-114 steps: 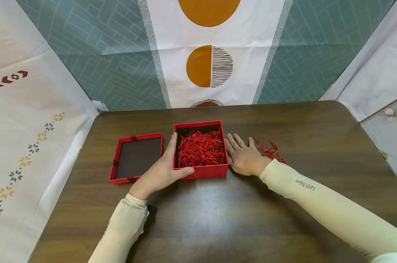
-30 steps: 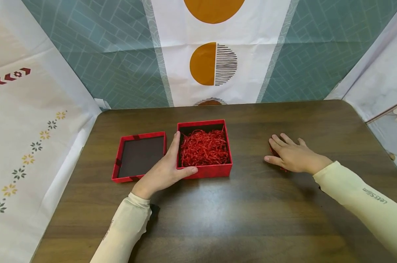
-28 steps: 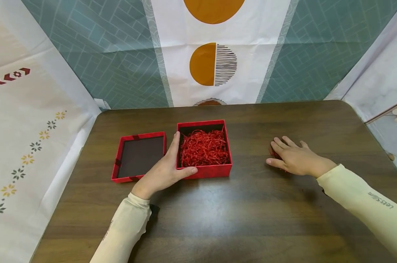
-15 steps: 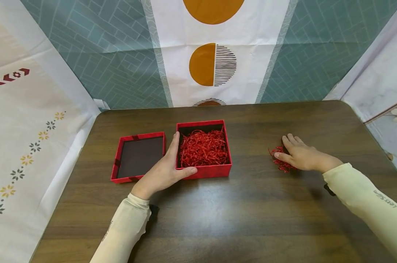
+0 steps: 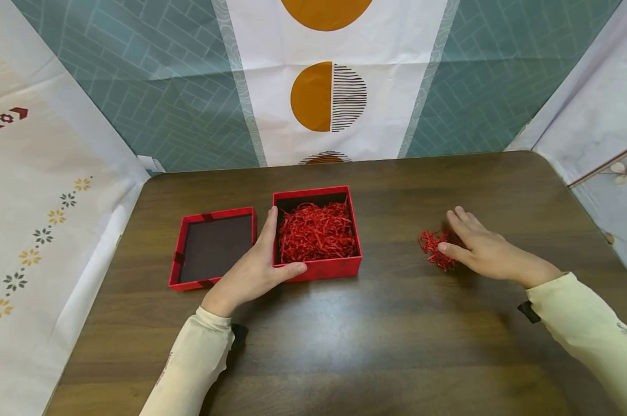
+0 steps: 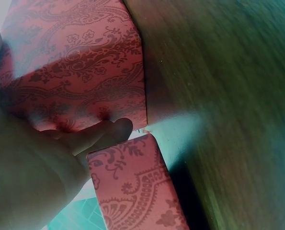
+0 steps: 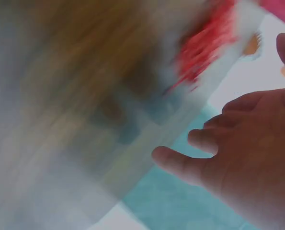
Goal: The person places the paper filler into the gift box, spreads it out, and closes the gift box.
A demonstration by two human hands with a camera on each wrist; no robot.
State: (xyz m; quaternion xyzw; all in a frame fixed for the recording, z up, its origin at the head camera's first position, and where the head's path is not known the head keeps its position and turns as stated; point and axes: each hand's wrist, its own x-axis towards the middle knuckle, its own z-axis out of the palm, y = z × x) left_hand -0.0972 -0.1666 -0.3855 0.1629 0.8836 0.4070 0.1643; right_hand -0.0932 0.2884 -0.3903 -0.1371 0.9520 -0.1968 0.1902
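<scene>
A red box (image 5: 313, 268) without its cover holds a bed of red shredded paper (image 5: 317, 231). My left hand (image 5: 243, 277) rests on its near left corner, straight fingers along the left wall and thumb across the front. In the left wrist view, the box's patterned wall (image 6: 80, 62) lies against that hand. Off to the right, a small heap of loose red paper shreds (image 5: 432, 245) lies on the table. My right hand (image 5: 492, 251) is just right of the heap, fingers straight, thumb at its edge; the right wrist view shows nothing held in it.
The red lid (image 5: 176, 268), dark inside, lies upturned left of the box. Both stand on a brown wooden table (image 5: 334, 346). A patterned cloth (image 5: 183, 115) hangs behind the far edge, and pale cloths hang at both sides.
My right hand has gone from the box's right wall across to the shreds and now sits at their right side. They look more bunched together. My left hand stays on the box.
</scene>
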